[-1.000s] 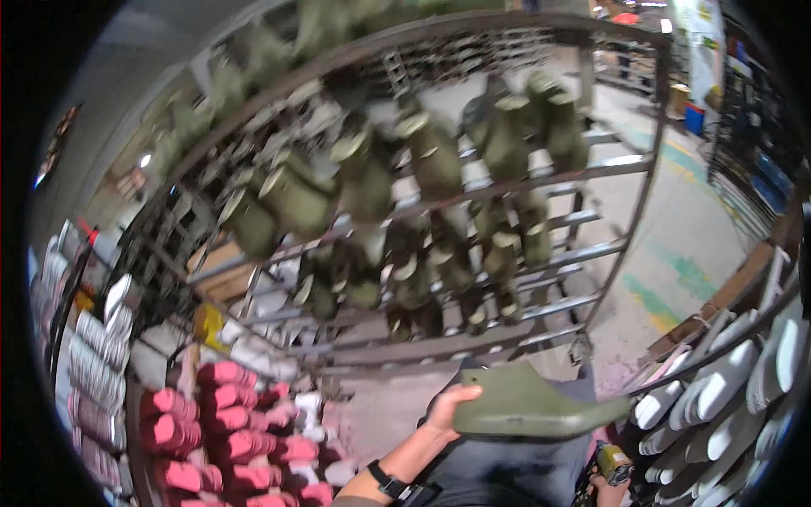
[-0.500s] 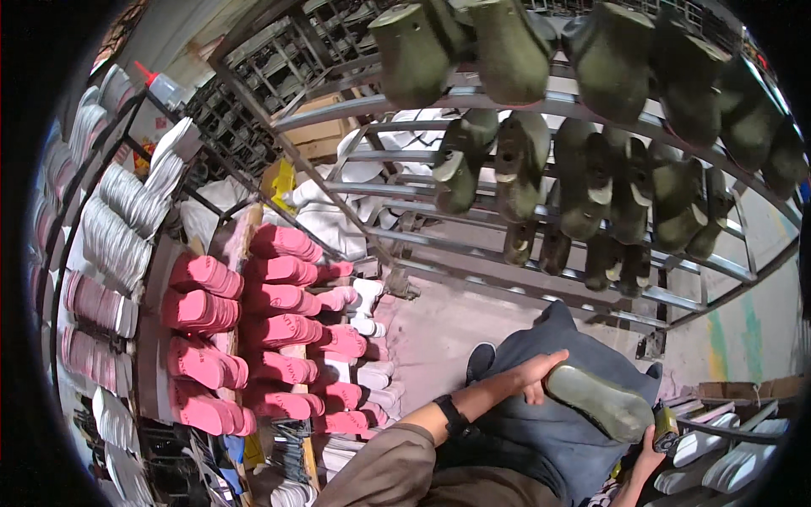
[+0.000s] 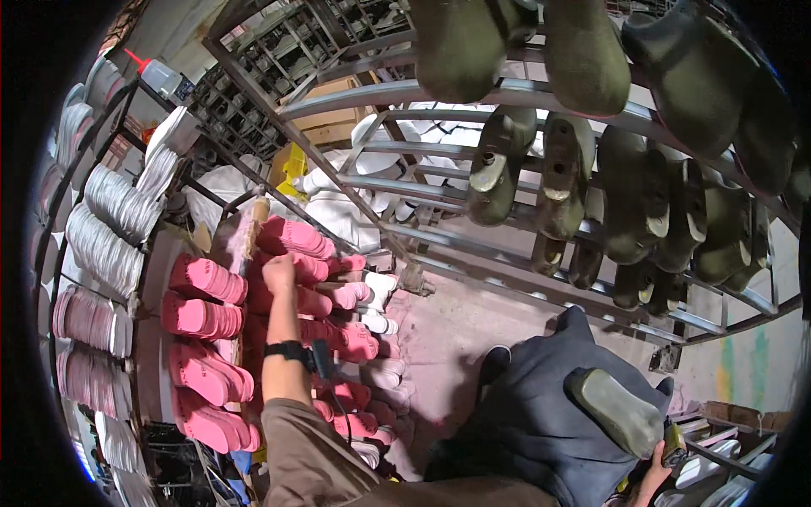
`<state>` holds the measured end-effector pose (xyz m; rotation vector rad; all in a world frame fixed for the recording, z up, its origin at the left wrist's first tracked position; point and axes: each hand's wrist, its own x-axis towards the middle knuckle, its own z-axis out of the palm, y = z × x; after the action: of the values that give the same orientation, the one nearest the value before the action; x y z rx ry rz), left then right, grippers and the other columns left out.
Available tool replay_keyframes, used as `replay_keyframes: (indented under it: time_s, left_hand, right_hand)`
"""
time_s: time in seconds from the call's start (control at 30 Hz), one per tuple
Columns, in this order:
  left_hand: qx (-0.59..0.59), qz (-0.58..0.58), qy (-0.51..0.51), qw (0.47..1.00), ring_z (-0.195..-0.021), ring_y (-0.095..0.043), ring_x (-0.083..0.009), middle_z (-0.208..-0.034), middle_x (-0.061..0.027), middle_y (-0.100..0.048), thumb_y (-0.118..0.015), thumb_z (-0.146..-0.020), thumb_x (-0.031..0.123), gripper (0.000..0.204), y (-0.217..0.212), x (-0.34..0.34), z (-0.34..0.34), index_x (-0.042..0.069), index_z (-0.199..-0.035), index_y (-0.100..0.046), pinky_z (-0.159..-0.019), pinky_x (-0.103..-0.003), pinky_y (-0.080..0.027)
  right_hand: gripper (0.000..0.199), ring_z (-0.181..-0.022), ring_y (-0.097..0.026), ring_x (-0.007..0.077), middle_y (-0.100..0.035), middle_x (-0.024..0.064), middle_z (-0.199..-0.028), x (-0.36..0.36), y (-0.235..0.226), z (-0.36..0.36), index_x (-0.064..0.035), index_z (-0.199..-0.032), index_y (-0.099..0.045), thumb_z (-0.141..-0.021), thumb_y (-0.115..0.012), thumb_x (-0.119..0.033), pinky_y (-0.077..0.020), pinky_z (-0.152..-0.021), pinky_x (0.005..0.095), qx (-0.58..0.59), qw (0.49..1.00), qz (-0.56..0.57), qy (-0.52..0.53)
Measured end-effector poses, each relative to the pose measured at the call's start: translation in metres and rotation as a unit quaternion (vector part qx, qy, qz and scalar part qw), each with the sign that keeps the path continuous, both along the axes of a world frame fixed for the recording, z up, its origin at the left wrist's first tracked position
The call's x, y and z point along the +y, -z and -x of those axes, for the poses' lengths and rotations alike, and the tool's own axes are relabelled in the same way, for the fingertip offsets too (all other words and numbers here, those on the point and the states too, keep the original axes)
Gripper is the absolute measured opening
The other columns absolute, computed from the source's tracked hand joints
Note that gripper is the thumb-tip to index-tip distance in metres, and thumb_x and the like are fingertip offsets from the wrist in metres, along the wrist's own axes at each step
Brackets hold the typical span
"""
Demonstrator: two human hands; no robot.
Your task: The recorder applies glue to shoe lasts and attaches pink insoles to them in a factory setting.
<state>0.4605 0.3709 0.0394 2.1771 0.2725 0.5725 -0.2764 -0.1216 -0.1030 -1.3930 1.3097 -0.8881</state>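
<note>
My left hand (image 3: 279, 272), wearing a black wrist strap with a small dark device, reaches out to the left rack. Its fingers are closed at the end of a stack of pink insoles (image 3: 296, 237); their tips are partly hidden. Across my lap, on dark grey cloth (image 3: 541, 406), lies an olive-green shoe last (image 3: 621, 414) with its sole side up. Beside the near right end of the last is my right hand (image 3: 653, 475), closed around a yellow-and-dark hand tool (image 3: 674, 444), only partly visible.
Several white insole stacks (image 3: 106, 241) fill the far-left rack, with a red-tipped bottle (image 3: 160, 78) above. Ahead, a metal rack (image 3: 473, 241) carries several green lasts (image 3: 566, 173). More white insoles (image 3: 705, 456) sit at the lower right. A white heap (image 3: 338, 211) lies behind.
My left hand has left the far end of the last and swung left to the pink insoles. The last stays on my lap, with my right hand beside its near end.
</note>
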Motion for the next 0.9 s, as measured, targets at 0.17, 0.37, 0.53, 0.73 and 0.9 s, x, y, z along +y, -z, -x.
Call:
replay_keyframes:
  time_s: [0.17, 0.37, 0.53, 0.73, 0.9]
  left_hand:
    - [0.212, -0.222, -0.116, 0.945, -0.095, -0.066, -0.0320, -0.099, -0.0207, -0.067, -0.063, -0.079, 0.048, 0.054, -0.015, -0.014, -0.007, -0.001, -0.099, -0.069, -0.083, -0.040, -0.050]
    - [0.322, -0.273, -0.066, 0.904, -0.111, -0.061, -0.0307, -0.122, -0.0224, -0.060, -0.055, -0.079, 0.061, 0.074, -0.019, -0.031, -0.021, -0.002, -0.118, -0.062, -0.092, -0.039, -0.048]
    - [0.324, -0.131, -0.063, 0.935, -0.089, -0.066, -0.0319, -0.100, -0.0213, -0.067, -0.064, -0.080, 0.049, 0.055, -0.003, 0.006, -0.050, -0.002, -0.100, -0.069, -0.072, -0.045, -0.051]
    - [0.308, 0.017, -0.018, 0.951, -0.048, -0.052, -0.0221, -0.075, -0.0110, -0.058, -0.068, -0.078, 0.041, 0.042, -0.009, -0.001, -0.045, -0.001, -0.080, -0.061, -0.040, -0.038, -0.039]
    - [0.186, 0.248, -0.008, 0.951, -0.051, -0.058, -0.0243, -0.077, -0.0137, -0.060, -0.065, -0.083, 0.036, 0.035, -0.016, -0.011, 0.006, 0.002, -0.083, -0.057, -0.041, -0.038, -0.050]
  right_hand:
    - [0.055, -0.112, -0.051, 0.0198, -0.054, 0.0093, -0.129, -0.005, 0.007, 0.013, 0.0028, -0.133, -0.045, -0.089, -0.068, -0.022, -0.0370, -0.100, 0.0330, 0.040, 0.996, -0.062, 0.040]
    - [0.053, -0.106, -0.055, 0.0196, -0.058, 0.0096, -0.123, -0.004, 0.003, 0.009, 0.0055, -0.127, -0.051, -0.088, -0.069, -0.025, -0.0401, -0.096, 0.0329, 0.060, 0.997, -0.018, 0.048]
    - [0.052, -0.105, -0.056, 0.0196, -0.058, 0.0100, -0.123, -0.011, 0.012, 0.014, 0.0059, -0.127, -0.051, -0.088, -0.069, -0.024, -0.0412, -0.095, 0.0331, 0.058, 0.994, -0.073, 0.049]
    - [0.052, -0.105, -0.056, 0.0194, -0.058, 0.0095, -0.123, -0.009, 0.002, 0.006, 0.0054, -0.127, -0.051, -0.088, -0.069, -0.023, -0.0424, -0.093, 0.0330, 0.026, 0.996, -0.061, 0.055]
    - [0.052, -0.105, -0.056, 0.0191, -0.058, 0.0092, -0.122, -0.004, 0.000, -0.001, 0.0054, -0.127, -0.051, -0.088, -0.070, -0.024, -0.0430, -0.092, 0.0333, -0.017, 0.995, -0.079, 0.063]
